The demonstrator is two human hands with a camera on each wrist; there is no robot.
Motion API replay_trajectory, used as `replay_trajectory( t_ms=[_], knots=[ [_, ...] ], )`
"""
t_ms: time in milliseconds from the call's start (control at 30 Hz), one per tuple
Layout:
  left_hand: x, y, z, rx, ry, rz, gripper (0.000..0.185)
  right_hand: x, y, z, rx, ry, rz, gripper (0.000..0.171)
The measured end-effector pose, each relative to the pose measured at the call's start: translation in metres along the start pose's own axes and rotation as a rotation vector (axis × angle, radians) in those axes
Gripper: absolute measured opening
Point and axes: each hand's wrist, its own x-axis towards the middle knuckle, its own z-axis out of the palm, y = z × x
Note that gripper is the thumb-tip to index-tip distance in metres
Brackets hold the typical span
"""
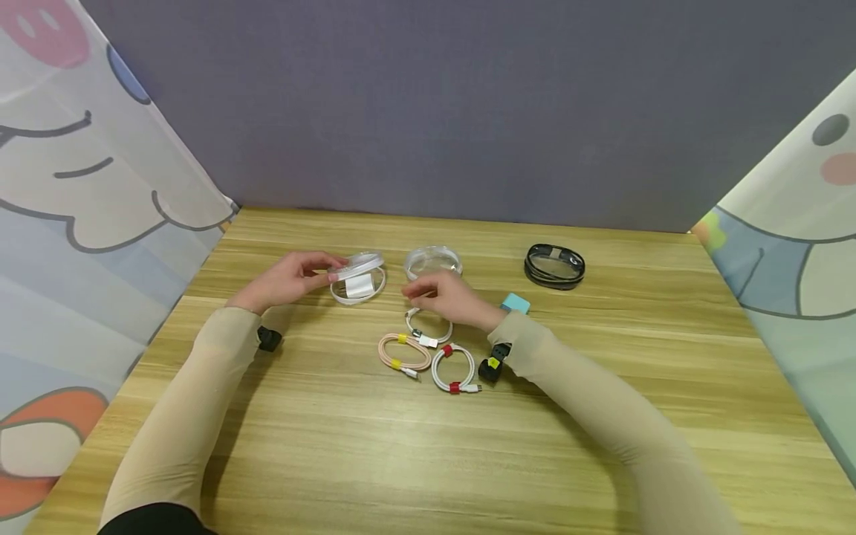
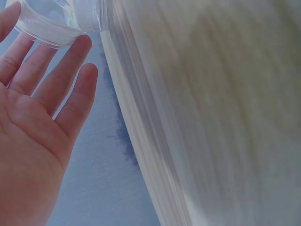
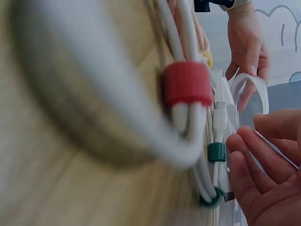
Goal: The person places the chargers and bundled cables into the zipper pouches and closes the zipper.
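Note:
My left hand (image 1: pixel 290 281) pinches the edge of a clear round plastic lid (image 1: pixel 360 263), tilted above a round case base holding a white charger plug (image 1: pixel 360 286). In the left wrist view the clear lid (image 2: pixel 51 30) sits between thumb and fingertips. My right hand (image 1: pixel 449 299) hovers empty over a coiled white cable with green ties (image 1: pixel 446 332), its fingers loosely bent. The right wrist view shows that hand (image 3: pixel 268 174) close to the cable's green tie (image 3: pixel 217 152). Behind the right hand stands another clear round case (image 1: pixel 433 256).
In front lie a peach coiled cable with yellow ties (image 1: pixel 381 353) and a white coiled cable with red ties (image 1: pixel 436 374). A black coiled cable (image 1: pixel 553 281) is at the back right. A light blue block (image 1: pixel 516 302) sits by the right wrist. A grey panel (image 1: pixel 461 111) closes the back.

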Motion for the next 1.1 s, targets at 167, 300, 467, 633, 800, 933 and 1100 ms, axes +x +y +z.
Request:
replay_trajectory(
  t_ms=[167,300,467,633,800,933,1100],
  knots=[
    [-0.001,0.001,-0.001,-0.009,-0.011,-0.003,0.029,-0.009,0.004,-0.008,-0.054,-0.010,0.015,0.026],
    [-0.002,0.002,-0.002,-0.011,-0.026,-0.003,0.031,-0.012,0.004,-0.010,-0.101,-0.034,0.019,0.029],
    [-0.002,0.001,-0.002,-0.022,-0.016,-0.018,0.029,-0.013,0.004,-0.010,-0.187,-0.035,-0.008,0.031],
    [0.000,0.001,0.000,-0.045,-0.004,-0.026,0.027,-0.013,0.003,-0.012,-0.219,0.011,0.015,0.030],
    [0.001,-0.001,0.001,-0.049,-0.003,-0.021,0.027,-0.014,0.003,-0.015,-0.267,0.007,0.040,0.031],
    [0.001,-0.002,0.000,-0.040,0.002,-0.023,0.026,-0.014,0.002,-0.015,-0.286,0.000,0.060,0.031],
    [0.002,-0.003,0.001,-0.028,0.002,-0.019,0.026,-0.014,0.006,-0.017,-0.280,0.033,0.072,0.029]
  ],
)
